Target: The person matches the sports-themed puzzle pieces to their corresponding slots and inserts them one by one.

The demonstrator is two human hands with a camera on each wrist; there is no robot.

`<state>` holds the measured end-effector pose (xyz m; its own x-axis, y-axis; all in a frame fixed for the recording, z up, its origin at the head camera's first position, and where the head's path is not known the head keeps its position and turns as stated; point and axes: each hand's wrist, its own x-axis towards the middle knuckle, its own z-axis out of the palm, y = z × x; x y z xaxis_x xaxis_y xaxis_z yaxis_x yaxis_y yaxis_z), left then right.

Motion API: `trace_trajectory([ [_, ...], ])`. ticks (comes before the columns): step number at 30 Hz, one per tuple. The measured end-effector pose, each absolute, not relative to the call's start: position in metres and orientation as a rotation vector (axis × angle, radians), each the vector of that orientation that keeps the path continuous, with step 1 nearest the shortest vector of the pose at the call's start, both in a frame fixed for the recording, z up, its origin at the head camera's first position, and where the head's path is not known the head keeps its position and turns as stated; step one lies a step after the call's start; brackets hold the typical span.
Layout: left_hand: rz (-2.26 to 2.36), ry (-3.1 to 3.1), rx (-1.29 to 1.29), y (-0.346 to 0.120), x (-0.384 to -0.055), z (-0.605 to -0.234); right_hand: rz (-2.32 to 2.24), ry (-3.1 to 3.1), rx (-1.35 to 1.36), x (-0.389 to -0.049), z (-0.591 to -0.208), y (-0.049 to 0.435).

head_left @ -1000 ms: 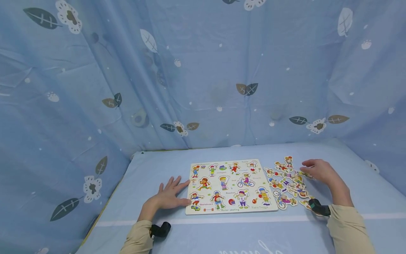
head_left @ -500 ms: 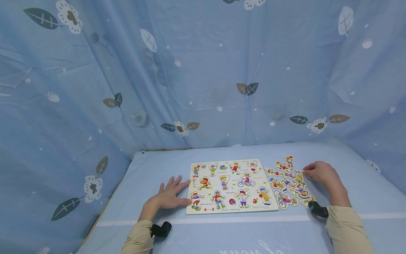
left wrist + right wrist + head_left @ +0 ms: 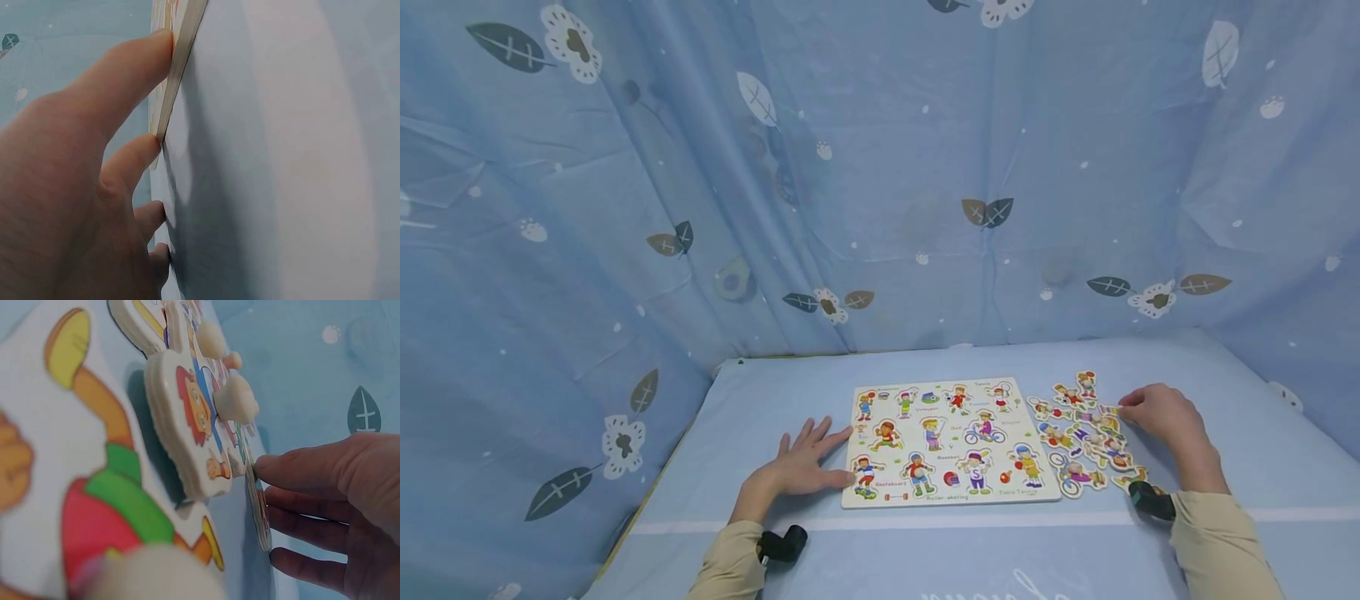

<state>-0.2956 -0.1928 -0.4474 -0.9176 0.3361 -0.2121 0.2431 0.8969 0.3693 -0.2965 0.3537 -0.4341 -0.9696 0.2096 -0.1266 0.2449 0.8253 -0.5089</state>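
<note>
Head | left hand (image 3: 803, 462) spread, touching puzzle board (image 3: 895, 468) | right hand (image 3: 1167, 416) pinching puzzle piece (image 3: 1109, 410)

A: What lies under the left hand (image 3: 802, 462)?
B: Its spread thumb and fingers touch the left edge of a pale, flat puzzle board (image 3: 955, 458), printed with young athletes and labels including "Skateboard" and "Roller-skating."
A: And on the board's right?
B: A loose cluster of puzzle pieces (image 3: 1097, 446), cut as sporting figures, some overlapping, with pale rounded knobs (image 3: 237, 400). A cyclist piece (image 3: 1078, 477) lies near the board's lower right corner.
A: The right hand (image 3: 1165, 417)?
B: It pinches one piece (image 3: 261, 515) at the cluster's far side.
</note>
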Motion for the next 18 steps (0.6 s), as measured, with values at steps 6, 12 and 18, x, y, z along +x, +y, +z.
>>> trace_trajectory([
  [6, 0.503, 2.780, 0.432, -0.1915, -0.2936, -0.4457, -0.817, 2.937, 0.343, -0.2967, -0.4343, 0.3538],
  [12, 0.498, 2.784, 0.433, -0.1912, -0.2924, -0.4439, -0.827, 2.920, 0.307, -0.2972, -0.4335, 0.3532],
  [18, 0.501, 2.780, 0.437, -0.1929, -0.2956, -0.4461, -0.808, 2.937, 0.300, -0.2981, -0.4312, 0.3533],
])
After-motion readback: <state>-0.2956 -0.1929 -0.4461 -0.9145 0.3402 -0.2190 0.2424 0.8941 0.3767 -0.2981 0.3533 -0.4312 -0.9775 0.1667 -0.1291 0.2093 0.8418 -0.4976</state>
